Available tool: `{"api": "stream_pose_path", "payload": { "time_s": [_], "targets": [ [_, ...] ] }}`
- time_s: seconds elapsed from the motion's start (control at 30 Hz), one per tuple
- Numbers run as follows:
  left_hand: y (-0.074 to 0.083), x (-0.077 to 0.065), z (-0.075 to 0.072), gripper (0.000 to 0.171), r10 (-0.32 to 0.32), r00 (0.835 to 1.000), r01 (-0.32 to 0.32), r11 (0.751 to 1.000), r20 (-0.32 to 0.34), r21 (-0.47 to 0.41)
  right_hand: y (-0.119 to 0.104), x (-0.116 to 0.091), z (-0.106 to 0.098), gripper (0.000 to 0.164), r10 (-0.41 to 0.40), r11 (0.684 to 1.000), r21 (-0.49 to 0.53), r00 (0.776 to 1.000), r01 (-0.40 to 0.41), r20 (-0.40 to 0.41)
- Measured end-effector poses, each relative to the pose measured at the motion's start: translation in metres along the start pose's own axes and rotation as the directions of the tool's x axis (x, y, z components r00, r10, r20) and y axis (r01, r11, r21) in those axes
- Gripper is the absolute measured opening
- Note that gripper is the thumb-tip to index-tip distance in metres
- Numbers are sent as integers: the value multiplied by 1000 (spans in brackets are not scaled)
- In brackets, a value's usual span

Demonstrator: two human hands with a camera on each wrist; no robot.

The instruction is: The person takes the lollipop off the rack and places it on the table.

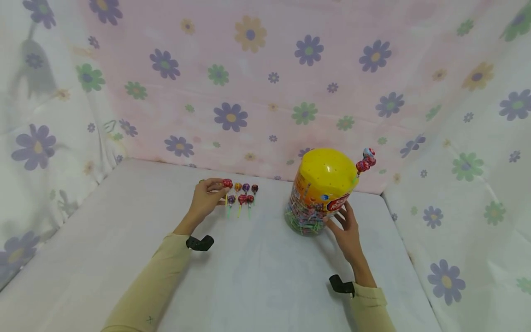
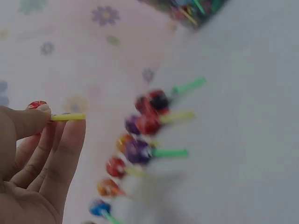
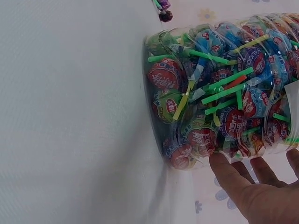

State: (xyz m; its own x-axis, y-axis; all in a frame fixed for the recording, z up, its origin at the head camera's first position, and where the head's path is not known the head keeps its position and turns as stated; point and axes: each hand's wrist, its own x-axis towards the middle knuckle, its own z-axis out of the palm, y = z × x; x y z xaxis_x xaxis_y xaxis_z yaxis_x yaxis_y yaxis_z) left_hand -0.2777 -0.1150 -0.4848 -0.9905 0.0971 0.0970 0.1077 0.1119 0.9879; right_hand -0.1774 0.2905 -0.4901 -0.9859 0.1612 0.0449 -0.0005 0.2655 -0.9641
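Note:
My left hand (image 1: 204,199) pinches a lollipop (image 2: 69,117) with a red wrapper and a yellow stick between thumb and fingers. Next to it, several wrapped lollipops (image 1: 242,199) lie in two rows on the white table, sticks toward me. A large clear jar (image 3: 201,107) packed with lollipops stands to their right under a yellow lid (image 1: 329,166). My right hand (image 1: 347,233) touches the jar's right side low down, its fingers loosely extended. From the lid's right edge, red-wrapped lollipops (image 1: 362,165) and a blue-and-red one stick up.
The white-covered table (image 1: 257,267) meets a pink flowered cloth (image 1: 265,92) close behind the jar and the rows. White flowered cloths (image 1: 469,184) hang at both sides. Each wrist wears a black camera mount (image 1: 200,243).

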Motion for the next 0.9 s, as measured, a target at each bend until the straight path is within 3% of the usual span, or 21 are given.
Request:
{"api": "stream_pose_path", "payload": {
  "time_s": [0.13,0.33,0.6,0.77,0.9],
  "targets": [
    [-22,0,-10,39,-25,999,29,991,-39,127,-6,-2,0,88,10,1000,13,1000,-10,6],
    [-40,6,-11,31,22,998,-3,951,-56,308,0,-1,1,88,-4,1000,-2,1000,4,-7],
    [-42,14,-4,29,53,997,-18,880,-61,474,6,1,2,88,-24,1000,1,1000,24,-14],
    [-43,16,-2,28,41,997,-5,864,-61,504,0,-1,2,87,-4,1000,0,1000,4,-3],
    [-42,16,-2,28,44,997,-4,844,-61,536,-18,-9,3,87,7,1000,4,1000,-7,8]
  ]
}}
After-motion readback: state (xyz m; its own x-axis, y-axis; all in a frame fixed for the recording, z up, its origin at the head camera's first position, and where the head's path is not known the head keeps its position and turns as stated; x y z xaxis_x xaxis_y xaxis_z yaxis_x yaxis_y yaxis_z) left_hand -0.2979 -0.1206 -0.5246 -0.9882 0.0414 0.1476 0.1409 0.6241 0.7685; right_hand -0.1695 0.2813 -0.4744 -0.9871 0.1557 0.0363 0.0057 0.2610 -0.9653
